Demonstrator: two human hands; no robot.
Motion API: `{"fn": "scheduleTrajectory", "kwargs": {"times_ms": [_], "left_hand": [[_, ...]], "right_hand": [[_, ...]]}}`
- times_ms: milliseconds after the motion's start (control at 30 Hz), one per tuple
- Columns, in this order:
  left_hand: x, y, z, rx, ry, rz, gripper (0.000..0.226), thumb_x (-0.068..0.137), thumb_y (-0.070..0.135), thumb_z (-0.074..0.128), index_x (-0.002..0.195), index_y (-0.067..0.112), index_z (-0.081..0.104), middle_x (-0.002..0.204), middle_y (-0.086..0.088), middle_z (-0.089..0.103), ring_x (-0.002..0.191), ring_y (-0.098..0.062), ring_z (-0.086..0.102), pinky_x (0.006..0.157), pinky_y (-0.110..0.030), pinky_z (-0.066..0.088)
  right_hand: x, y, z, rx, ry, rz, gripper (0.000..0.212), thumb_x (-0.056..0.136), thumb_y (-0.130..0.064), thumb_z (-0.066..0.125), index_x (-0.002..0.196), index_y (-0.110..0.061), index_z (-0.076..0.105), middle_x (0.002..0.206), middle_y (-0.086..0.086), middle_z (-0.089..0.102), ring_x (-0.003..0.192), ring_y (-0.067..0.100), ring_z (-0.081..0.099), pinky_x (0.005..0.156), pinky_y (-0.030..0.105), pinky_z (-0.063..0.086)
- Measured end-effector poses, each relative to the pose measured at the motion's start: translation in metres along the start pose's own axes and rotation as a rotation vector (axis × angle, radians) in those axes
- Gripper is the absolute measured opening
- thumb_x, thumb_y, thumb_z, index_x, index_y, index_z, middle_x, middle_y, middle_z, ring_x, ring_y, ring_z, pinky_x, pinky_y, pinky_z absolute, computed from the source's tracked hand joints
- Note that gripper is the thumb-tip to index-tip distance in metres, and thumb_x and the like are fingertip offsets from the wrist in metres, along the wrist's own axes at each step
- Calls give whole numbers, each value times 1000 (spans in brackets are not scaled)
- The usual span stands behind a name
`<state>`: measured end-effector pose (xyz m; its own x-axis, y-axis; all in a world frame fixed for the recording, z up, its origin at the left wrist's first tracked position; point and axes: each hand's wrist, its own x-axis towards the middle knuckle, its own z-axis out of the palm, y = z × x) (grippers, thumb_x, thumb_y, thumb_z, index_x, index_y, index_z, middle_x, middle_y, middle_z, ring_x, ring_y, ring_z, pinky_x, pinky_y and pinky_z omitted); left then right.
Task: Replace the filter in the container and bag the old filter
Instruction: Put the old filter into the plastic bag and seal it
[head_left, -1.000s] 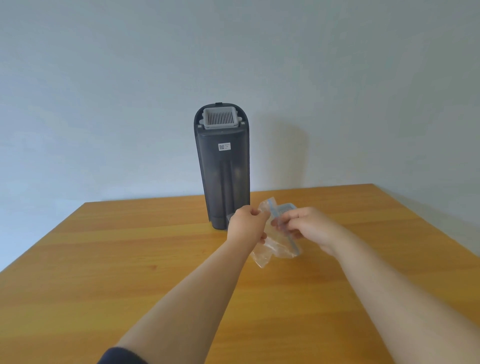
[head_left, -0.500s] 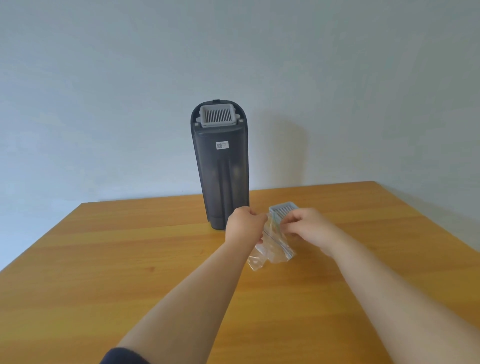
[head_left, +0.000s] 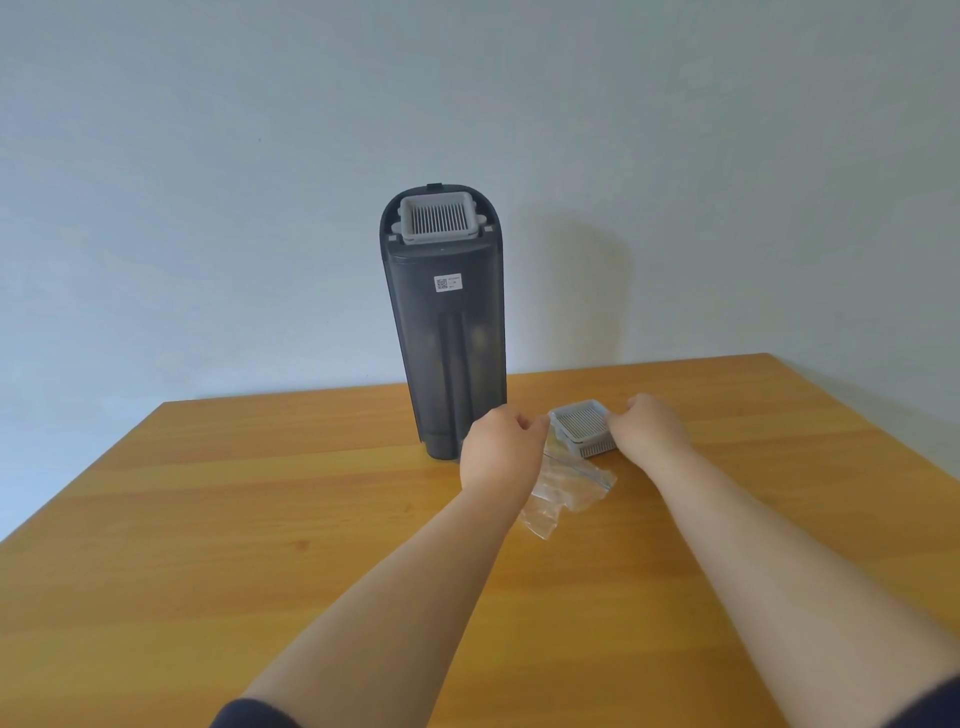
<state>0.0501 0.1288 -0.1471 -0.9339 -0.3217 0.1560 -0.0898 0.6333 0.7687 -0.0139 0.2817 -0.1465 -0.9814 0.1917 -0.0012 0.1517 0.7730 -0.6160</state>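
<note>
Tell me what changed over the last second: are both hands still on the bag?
The right hand let go of the bag and moved right to the loose filter on the table; its fingers are hidden, so a grip is unconfirmed. The bag sagged onto the table. The left hand still pinches the bag's top edge. The container and its fitted filter stayed put.

Illegibly small label (head_left: 447, 283) print; right hand (head_left: 649, 423) fingertips out of sight, perhaps against the loose filter (head_left: 581, 425).
</note>
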Motion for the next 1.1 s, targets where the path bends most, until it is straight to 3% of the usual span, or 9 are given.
{"fn": "scheduleTrajectory", "kwargs": {"times_ms": [133,167,233,333,433,600,767,900,1100], "left_hand": [[1,-1,1,6,-25,-13,36,90,44,60,66,20,48,65,1,59,66,-24,67,60,-34,55],[1,-1,1,9,-36,-20,35,87,46,63,68,20,50,67,0,61,65,-22,66,58,-33,54],[1,-1,1,21,-58,-24,31,82,44,66,70,19,52,70,-1,63,65,-21,65,58,-33,53],[1,-1,-1,22,-69,-21,21,83,34,63,72,19,54,71,-2,63,66,-22,65,66,-41,60],[1,-2,-2,19,-58,-14,21,87,28,59,69,19,50,69,-2,59,66,-25,66,62,-39,58],[2,-3,-4,26,-45,0,24,89,25,55,68,18,49,67,-3,56,62,-23,61,59,-36,52],[1,-2,-6,18,-40,-8,20,90,23,53,71,16,51,68,-5,55,60,-21,54,58,-33,45],[-1,1,-8,18,-38,-18,22,89,21,52,68,18,47,68,-5,48,60,-20,47,57,-34,39],[-5,7,-10,29,-20,-29,23,89,18,49,67,18,40,68,-5,39,62,-20,36,58,-35,30]], "right_hand": [[3,-4,1,-52,-30,9,30,97,-21,52,120,-4,59,112,11,68,93,26,66,75,34,55],[3,-4,1,-61,-37,9,25,96,-20,52,114,-5,61,104,11,69,87,25,66,73,34,55],[6,-3,2,-64,-26,22,12,94,-17,53,89,-9,60,75,6,60,58,19,56,51,29,44],[8,1,3,5,-22,55,30,91,-14,56,64,-12,44,57,2,44,45,18,38,41,26,25],[6,5,1,73,-12,38,26,89,-15,58,65,-11,49,59,3,47,48,19,42,43,26,26],[3,12,-3,228,112,-26,10,89,-12,56,80,-13,60,66,-2,53,61,20,53,60,34,49],[-2,15,-14,412,183,-48,16,82,-14,59,89,-2,67,75,4,62,69,27,57,61,35,44],[-14,9,-25,529,188,-61,4,77,-20,60,77,-16,60,71,0,59,66,21,55,58,34,43],[-35,1,-29,527,57,-163,6,71,-21,59,68,-17,56,67,-1,54,60,17,48,54,28,36]]}}
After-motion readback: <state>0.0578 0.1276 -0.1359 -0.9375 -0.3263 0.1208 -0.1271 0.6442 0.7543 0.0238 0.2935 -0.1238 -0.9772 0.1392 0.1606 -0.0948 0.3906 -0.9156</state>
